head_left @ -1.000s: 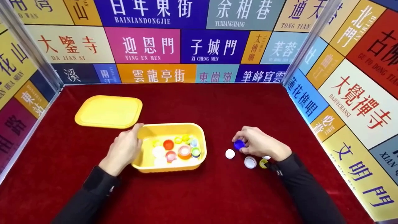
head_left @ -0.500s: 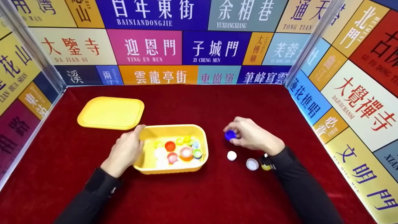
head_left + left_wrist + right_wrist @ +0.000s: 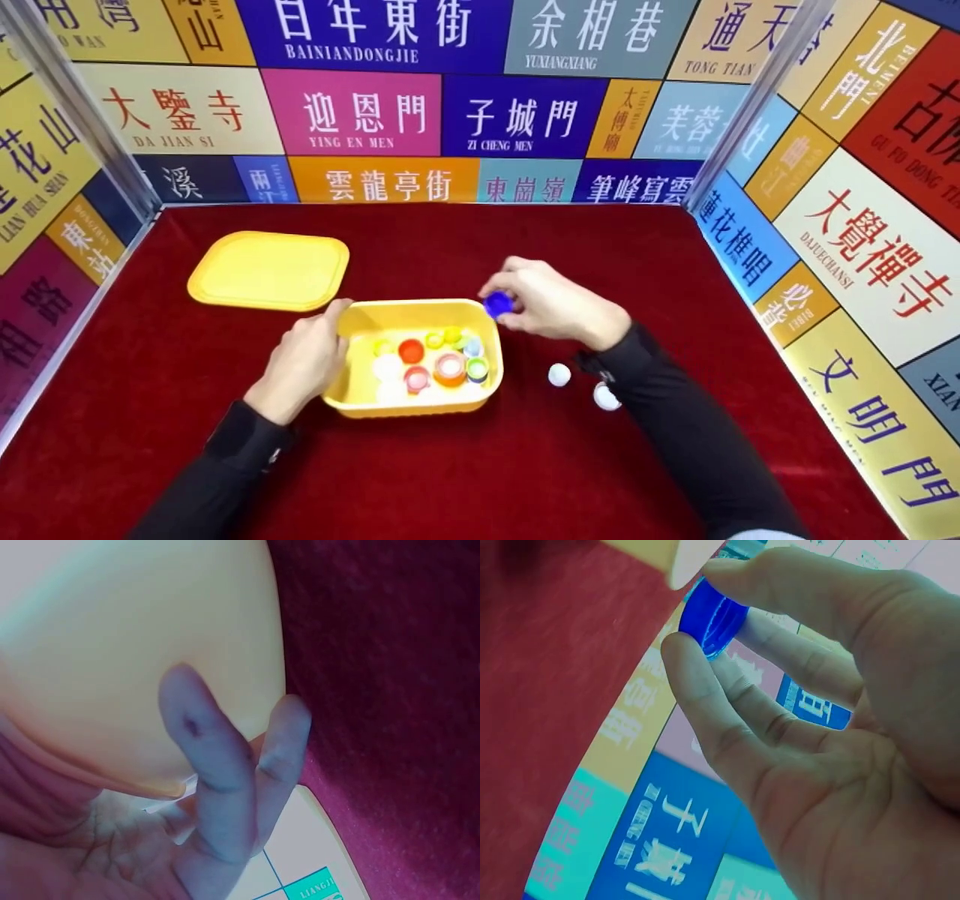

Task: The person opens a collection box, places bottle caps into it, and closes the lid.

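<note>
Two fingertips of the right hand, thumb on one side and index finger on the other, pinch a blue bottle cap by its ribbed rim; the wrist view shows the other fingers loosely curled behind it. The cap hangs in the air over the far right corner of the yellow tub, just above the rim. It looks light, stiff and smooth, so a gentle squeeze across the ribbed edge seems the surest hold; a pinch on the flat top would likely slip. The left hand grips the tub's left wall, thumb hooked over the rim and fingers pressed against the outside. Inside the tub lie a dozen or so caps, among them an orange cap and a pink-ringed one. A yellow lid lies flat on the red cloth behind the tub, apart from it. Two white caps rest on the cloth beneath the right forearm, well apart from the tub.
</note>
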Demonstrator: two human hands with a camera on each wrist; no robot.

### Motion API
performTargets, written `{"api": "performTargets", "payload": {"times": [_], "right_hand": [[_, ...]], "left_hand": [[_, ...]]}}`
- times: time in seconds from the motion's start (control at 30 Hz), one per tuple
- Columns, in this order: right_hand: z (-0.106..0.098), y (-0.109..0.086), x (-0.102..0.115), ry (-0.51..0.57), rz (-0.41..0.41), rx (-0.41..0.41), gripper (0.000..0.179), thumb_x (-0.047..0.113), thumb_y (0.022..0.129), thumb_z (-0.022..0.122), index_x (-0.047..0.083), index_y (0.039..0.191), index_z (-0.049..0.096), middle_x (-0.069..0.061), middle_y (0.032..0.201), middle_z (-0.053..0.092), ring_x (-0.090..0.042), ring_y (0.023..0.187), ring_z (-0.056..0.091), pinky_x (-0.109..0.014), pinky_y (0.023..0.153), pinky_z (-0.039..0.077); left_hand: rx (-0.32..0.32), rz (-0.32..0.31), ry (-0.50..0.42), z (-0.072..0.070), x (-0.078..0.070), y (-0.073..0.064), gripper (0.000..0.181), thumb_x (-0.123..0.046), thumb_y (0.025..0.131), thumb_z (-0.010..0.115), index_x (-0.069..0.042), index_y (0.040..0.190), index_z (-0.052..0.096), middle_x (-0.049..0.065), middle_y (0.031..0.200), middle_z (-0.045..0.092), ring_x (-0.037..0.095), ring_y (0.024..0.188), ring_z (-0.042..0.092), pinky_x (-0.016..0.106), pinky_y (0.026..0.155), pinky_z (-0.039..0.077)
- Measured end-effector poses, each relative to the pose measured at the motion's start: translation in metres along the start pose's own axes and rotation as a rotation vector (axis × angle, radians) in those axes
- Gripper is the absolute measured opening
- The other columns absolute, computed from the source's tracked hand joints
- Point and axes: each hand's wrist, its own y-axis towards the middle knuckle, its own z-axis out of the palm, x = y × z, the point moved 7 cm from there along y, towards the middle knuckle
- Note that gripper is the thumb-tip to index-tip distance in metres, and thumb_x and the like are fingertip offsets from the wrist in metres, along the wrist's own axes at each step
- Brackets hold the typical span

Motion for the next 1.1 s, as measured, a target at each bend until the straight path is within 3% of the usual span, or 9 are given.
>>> {"api": "performTargets", "payload": {"times": [0.43, 0.7, 0.97, 1.1], "right_hand": [[0.034, 0.062, 0.053, -0.111, -0.178, 0.112, 0.028, 0.011, 0.101, 0.087, 0.004, 0.128, 0.084, -0.019, 0.120, 0.077, -0.033, 0.111, 0.071, -0.045, 0.097, 0.066], [0.071, 0.097, 0.089, -0.196, -0.203, 0.243, 0.020, 0.010, 0.104, 0.086, 0.005, 0.124, 0.085, -0.016, 0.117, 0.078, -0.032, 0.111, 0.071, -0.042, 0.099, 0.063], [0.099, 0.114, 0.120, -0.237, -0.256, 0.339, 0.020, 0.008, 0.105, 0.084, 0.005, 0.125, 0.083, -0.009, 0.117, 0.084, -0.023, 0.105, 0.074, -0.033, 0.096, 0.063], [0.100, 0.116, 0.122, -0.226, -0.280, 0.337, 0.034, 0.014, 0.105, 0.087, 0.003, 0.137, 0.081, -0.009, 0.133, 0.085, -0.025, 0.120, 0.079, -0.034, 0.107, 0.065]], "left_hand": [[-0.011, 0.012, -0.009, 0.001, -0.001, 0.001, 0.058, -0.011, 0.115, 0.058, -0.013, 0.173, 0.050, 0.031, 0.147, 0.075, 0.047, 0.106, 0.079, 0.052, 0.070, 0.062], [-0.013, 0.004, 0.000, 0.000, 0.000, 0.000, 0.057, -0.012, 0.116, 0.059, -0.013, 0.172, 0.050, 0.032, 0.150, 0.074, 0.054, 0.114, 0.079, 0.063, 0.078, 0.066], [-0.021, 0.024, -0.008, -0.002, -0.001, 0.000, 0.056, -0.011, 0.115, 0.061, -0.012, 0.170, 0.053, 0.031, 0.145, 0.077, 0.055, 0.113, 0.080, 0.066, 0.077, 0.066], [-0.011, 0.024, -0.008, -0.001, -0.001, 0.001, 0.056, -0.011, 0.115, 0.061, -0.012, 0.170, 0.053, 0.030, 0.141, 0.078, 0.050, 0.105, 0.080, 0.059, 0.071, 0.064]]}}
